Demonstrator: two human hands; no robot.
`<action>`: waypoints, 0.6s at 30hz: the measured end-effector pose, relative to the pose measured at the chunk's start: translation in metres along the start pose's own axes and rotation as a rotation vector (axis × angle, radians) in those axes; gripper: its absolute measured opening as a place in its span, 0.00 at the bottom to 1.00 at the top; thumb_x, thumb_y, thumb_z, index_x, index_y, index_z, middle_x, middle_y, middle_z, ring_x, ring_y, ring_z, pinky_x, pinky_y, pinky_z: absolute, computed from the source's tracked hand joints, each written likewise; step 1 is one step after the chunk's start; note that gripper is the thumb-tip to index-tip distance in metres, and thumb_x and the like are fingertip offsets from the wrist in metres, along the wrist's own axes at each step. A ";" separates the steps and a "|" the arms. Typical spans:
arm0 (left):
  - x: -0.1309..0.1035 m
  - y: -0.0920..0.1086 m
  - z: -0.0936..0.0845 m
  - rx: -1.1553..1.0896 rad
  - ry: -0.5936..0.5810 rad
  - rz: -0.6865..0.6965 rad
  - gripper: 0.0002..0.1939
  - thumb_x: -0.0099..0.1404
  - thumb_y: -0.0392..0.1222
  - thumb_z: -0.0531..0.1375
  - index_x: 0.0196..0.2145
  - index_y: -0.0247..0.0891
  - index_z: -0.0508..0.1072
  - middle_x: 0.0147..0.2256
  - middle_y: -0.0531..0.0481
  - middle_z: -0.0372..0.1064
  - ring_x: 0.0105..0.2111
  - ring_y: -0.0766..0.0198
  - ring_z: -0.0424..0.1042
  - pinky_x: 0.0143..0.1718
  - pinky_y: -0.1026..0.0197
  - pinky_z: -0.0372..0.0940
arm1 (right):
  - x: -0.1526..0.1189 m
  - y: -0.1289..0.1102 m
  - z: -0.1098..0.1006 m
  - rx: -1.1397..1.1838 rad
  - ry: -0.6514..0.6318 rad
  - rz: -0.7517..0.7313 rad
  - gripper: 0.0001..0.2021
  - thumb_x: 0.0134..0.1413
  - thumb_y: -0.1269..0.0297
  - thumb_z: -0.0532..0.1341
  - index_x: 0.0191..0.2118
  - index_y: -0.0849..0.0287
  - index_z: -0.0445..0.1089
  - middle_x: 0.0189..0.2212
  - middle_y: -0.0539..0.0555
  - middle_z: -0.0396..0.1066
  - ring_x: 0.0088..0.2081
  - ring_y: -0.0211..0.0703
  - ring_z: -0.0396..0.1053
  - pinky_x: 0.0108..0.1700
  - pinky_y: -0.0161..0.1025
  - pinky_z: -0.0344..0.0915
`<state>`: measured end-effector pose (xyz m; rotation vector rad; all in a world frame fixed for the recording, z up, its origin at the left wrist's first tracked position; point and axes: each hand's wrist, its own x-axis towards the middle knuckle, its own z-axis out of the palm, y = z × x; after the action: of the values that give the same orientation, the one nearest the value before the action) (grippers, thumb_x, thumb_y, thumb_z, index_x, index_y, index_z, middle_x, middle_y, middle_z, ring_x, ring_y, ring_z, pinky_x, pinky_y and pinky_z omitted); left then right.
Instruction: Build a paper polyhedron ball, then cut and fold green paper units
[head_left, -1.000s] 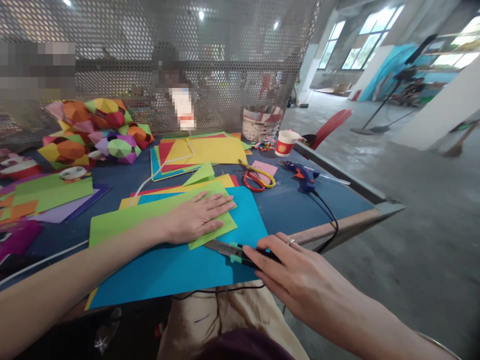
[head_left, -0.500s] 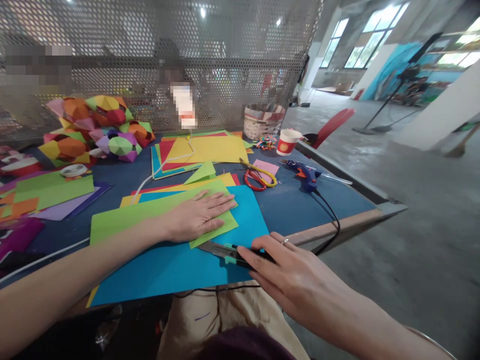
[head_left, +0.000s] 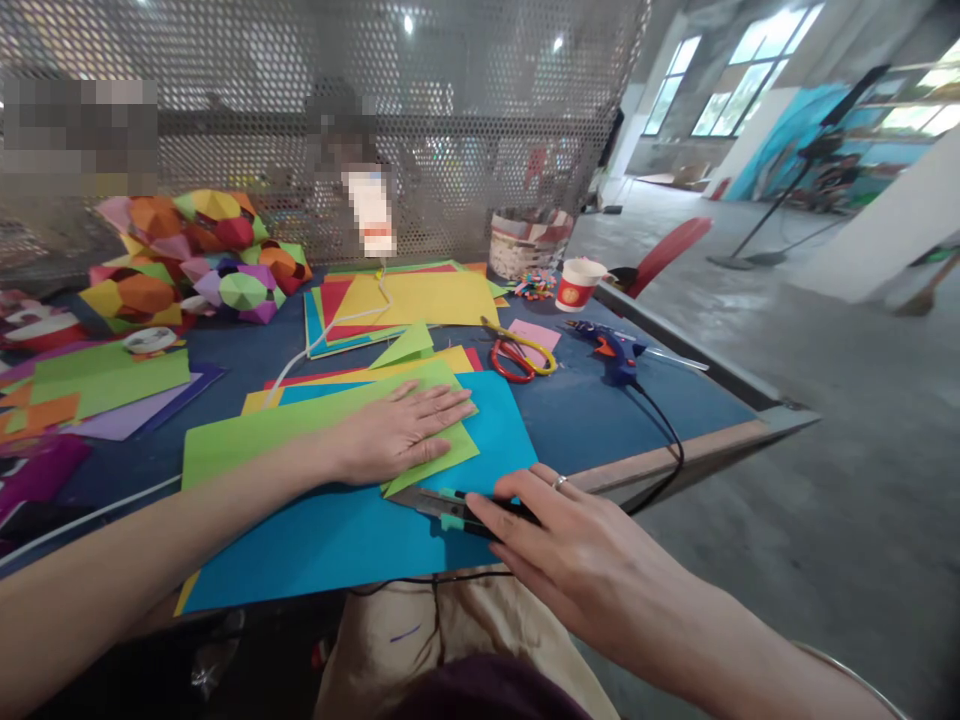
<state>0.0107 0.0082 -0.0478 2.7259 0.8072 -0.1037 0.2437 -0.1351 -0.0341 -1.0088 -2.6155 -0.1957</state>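
Note:
My left hand (head_left: 401, 432) lies flat, fingers stretched out, on a folded sheet of green paper (head_left: 247, 440). Beneath that is a larger sheet of blue paper (head_left: 315, 555) at the table's near edge. In my right hand (head_left: 562, 540) is a utility knife (head_left: 461, 508) with a black and mint-green body. Its blade points left and meets the lower corner of the green paper, the tip partly hidden there. Yellow and red sheets show behind the green one.
Red-and-yellow scissors (head_left: 521, 355) lie beyond the blue sheet, near a blue glue gun (head_left: 619, 355) with its cord over the table edge. A paper cup (head_left: 577, 285), a basket (head_left: 527, 243), stacked coloured paper (head_left: 420, 300) and folded paper balls (head_left: 247, 290) stand farther back.
My right hand and the utility knife have shifted slightly left, the blade sliding farther along the green paper's lower corner. My left hand stays pressed in place.

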 end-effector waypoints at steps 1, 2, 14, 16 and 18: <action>0.000 0.000 0.000 0.001 -0.004 0.000 0.31 0.78 0.58 0.40 0.73 0.49 0.44 0.74 0.53 0.37 0.74 0.58 0.36 0.72 0.46 0.30 | 0.000 0.000 0.000 0.003 -0.003 -0.003 0.14 0.60 0.76 0.61 0.52 0.66 0.73 0.40 0.60 0.73 0.39 0.49 0.71 0.36 0.44 0.73; 0.000 -0.001 0.000 0.001 -0.005 0.001 0.31 0.78 0.58 0.40 0.73 0.49 0.44 0.74 0.53 0.36 0.74 0.58 0.36 0.72 0.46 0.30 | 0.001 0.000 0.000 0.002 -0.004 -0.008 0.14 0.60 0.76 0.61 0.51 0.66 0.73 0.40 0.60 0.73 0.39 0.49 0.71 0.36 0.44 0.73; -0.001 -0.001 0.000 -0.009 0.004 0.003 0.31 0.77 0.58 0.41 0.73 0.50 0.45 0.74 0.53 0.37 0.74 0.58 0.36 0.72 0.46 0.30 | 0.003 -0.006 -0.012 0.080 -0.081 -0.002 0.15 0.62 0.73 0.61 0.54 0.63 0.73 0.38 0.58 0.72 0.38 0.49 0.71 0.36 0.44 0.74; 0.000 -0.002 0.001 -0.016 0.011 0.006 0.31 0.77 0.58 0.42 0.73 0.50 0.45 0.74 0.53 0.37 0.74 0.58 0.36 0.72 0.45 0.31 | 0.000 -0.005 -0.019 0.120 -0.066 0.012 0.15 0.65 0.70 0.59 0.55 0.59 0.73 0.39 0.57 0.73 0.39 0.48 0.73 0.39 0.43 0.75; 0.000 -0.002 0.001 -0.017 0.015 0.008 0.30 0.77 0.57 0.42 0.73 0.50 0.46 0.74 0.53 0.38 0.74 0.57 0.37 0.72 0.45 0.32 | -0.004 0.001 -0.023 0.126 0.022 0.068 0.15 0.69 0.67 0.56 0.57 0.57 0.72 0.43 0.58 0.74 0.43 0.47 0.73 0.44 0.43 0.75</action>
<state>0.0096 0.0095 -0.0497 2.7168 0.7981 -0.0743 0.2529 -0.1423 -0.0136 -1.0431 -2.5339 -0.0257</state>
